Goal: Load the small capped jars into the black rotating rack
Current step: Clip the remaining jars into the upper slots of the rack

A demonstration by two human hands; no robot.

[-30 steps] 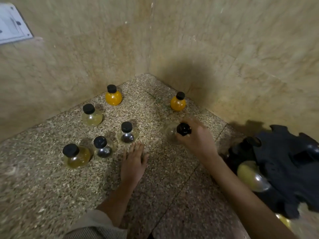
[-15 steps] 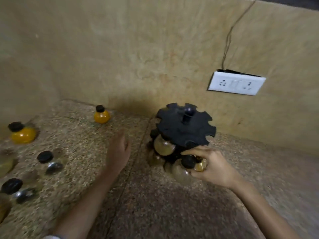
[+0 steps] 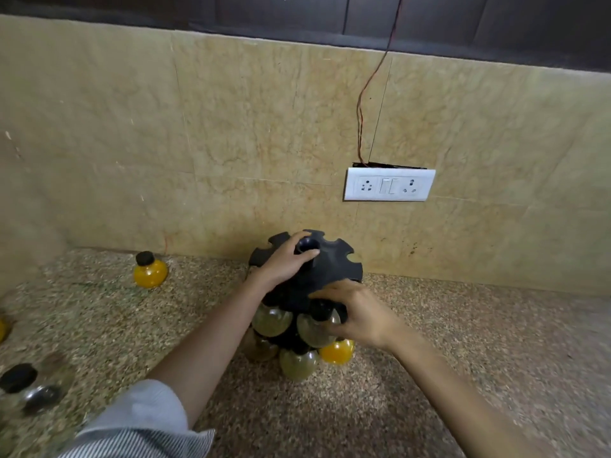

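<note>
The black rotating rack [image 3: 334, 262] stands on the speckled counter [image 3: 463, 358] against the wall. My left hand [image 3: 284, 262] grips its top knob. My right hand [image 3: 360, 312] holds a round clear jar with a black cap [image 3: 312, 330] at a slot on the rack's upper tier. Beside it hangs an olive-filled jar [image 3: 271, 320]. On the lower tier sit an orange jar [image 3: 337, 352], a greenish jar [image 3: 297, 363] and a brownish jar [image 3: 259, 347]. A loose orange jar [image 3: 150, 271] stands at the left by the wall.
A dark-filled capped jar [image 3: 29, 388] and the edge of another orange jar [image 3: 2, 329] lie at the far left. A white switch and socket plate [image 3: 389, 185] with a hanging wire sits on the wall above the rack.
My left hand rose from the counter onto the rack's top knob. My right hand lifted the clear jar from the rack's lower front up to the upper tier. The view shifted right.
</note>
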